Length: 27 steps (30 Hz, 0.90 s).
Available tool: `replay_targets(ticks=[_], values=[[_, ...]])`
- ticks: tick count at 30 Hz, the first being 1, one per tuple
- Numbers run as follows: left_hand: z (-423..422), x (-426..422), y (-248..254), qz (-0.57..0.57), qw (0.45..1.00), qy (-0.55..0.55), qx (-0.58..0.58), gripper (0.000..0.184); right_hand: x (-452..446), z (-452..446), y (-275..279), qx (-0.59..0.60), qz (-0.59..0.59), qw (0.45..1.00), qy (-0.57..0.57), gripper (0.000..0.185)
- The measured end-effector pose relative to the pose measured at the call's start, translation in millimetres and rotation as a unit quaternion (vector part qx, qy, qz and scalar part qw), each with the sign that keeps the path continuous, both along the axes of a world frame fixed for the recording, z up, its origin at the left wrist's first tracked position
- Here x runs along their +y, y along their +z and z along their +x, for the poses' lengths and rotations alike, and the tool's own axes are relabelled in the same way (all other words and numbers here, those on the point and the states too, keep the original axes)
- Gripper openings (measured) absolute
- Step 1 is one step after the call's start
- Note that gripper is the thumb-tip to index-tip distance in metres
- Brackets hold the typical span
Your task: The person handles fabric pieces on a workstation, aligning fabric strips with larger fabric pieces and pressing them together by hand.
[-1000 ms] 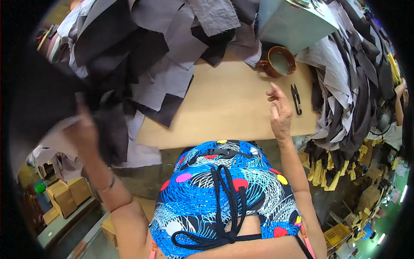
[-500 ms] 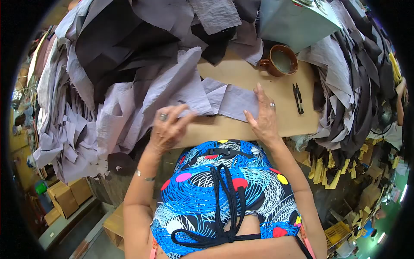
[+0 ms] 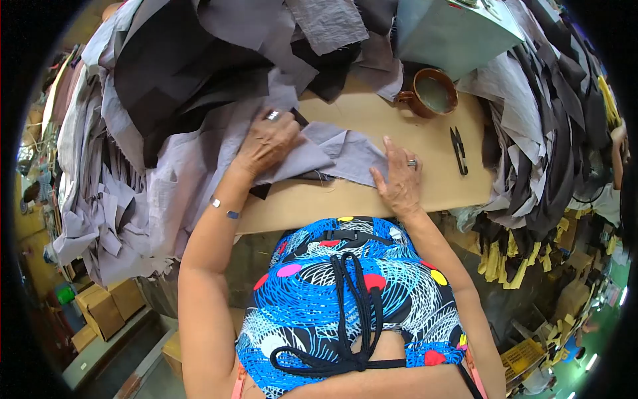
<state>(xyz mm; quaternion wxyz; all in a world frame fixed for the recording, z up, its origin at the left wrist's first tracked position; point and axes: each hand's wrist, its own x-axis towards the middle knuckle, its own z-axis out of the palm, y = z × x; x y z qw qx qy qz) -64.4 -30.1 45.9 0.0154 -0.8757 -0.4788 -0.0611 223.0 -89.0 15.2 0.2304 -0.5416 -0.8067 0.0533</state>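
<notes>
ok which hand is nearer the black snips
Right. The right hand rests at the end of the grey cloth, a little left of the snips; the left hand is farther left, on the cloth's other side.

Textile workshop, identified by heaped grey and dark cut-fabric pieces (image 3: 183, 173) (some with frayed edges) crowding tan flat-topped worktable (image 3: 332, 205), slim black thread snips (image 3: 458, 153), brown cardboard boxes (image 3: 103, 311).

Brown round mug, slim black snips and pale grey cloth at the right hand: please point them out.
Brown round mug (image 3: 417, 107), head view: lower-left wall.
Slim black snips (image 3: 460, 152), head view: middle of the body.
Pale grey cloth (image 3: 359, 157), head view: flat part towards its right end.
</notes>
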Motion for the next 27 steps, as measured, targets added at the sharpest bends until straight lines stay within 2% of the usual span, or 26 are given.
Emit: replay_targets(ticks=[4, 5, 8, 9, 12, 13, 14, 17, 19, 22, 25, 27], values=[[-41, 15, 7, 0.069, 0.968, 0.239, -0.009, 0.019, 0, 0, -6, 0.047, -0.025, 0.997, 0.049, 0.066], [-55, 19, -3, 0.159, 0.970, 0.173, 0.065, 0.016, 2, -1, -4, 0.056, -0.019, 0.996, 0.064, 0.067], [-46, 11, -3, 0.138, 0.965, 0.224, -0.008, 0.016, 10, -2, 4, 0.113, -0.032, 0.992, 0.051, 0.072], [-34, 5, 10, 0.201, 0.956, 0.202, -0.065, 0.019, 11, -1, 9, 0.150, -0.071, 0.986, 0.021, 0.074], [-8, -30, 18, 0.180, 0.967, -0.009, -0.179, 0.026, 10, 8, 23, 0.235, -0.171, 0.956, -0.048, 0.082], [5, -42, 14, 0.122, 0.972, -0.064, -0.188, 0.030, 10, 12, 24, 0.251, -0.192, 0.947, -0.056, 0.084], [19, -50, 14, 0.092, 0.981, -0.107, -0.136, 0.030, 10, 14, 25, 0.267, -0.214, 0.938, -0.063, 0.086], [35, -62, 14, -0.059, 0.989, 0.017, -0.136, 0.037, 13, 16, 28, 0.381, -0.287, 0.876, -0.066, 0.085], [27, -62, 8, -0.132, 0.978, 0.084, -0.140, 0.043, 21, 18, 35, 0.372, -0.273, 0.886, -0.056, 0.086], [25, -64, 3, -0.198, 0.965, 0.060, -0.164, 0.040, 25, 17, 37, 0.347, -0.287, 0.891, -0.056, 0.085], [42, -66, 12, -0.107, 0.964, 0.050, -0.239, 0.025, 26, 17, 31, 0.338, -0.294, 0.892, -0.058, 0.083], [43, -67, 9, -0.074, 0.984, -0.017, -0.158, 0.016, 29, 20, 21, 0.342, -0.284, 0.894, -0.052, 0.082]])
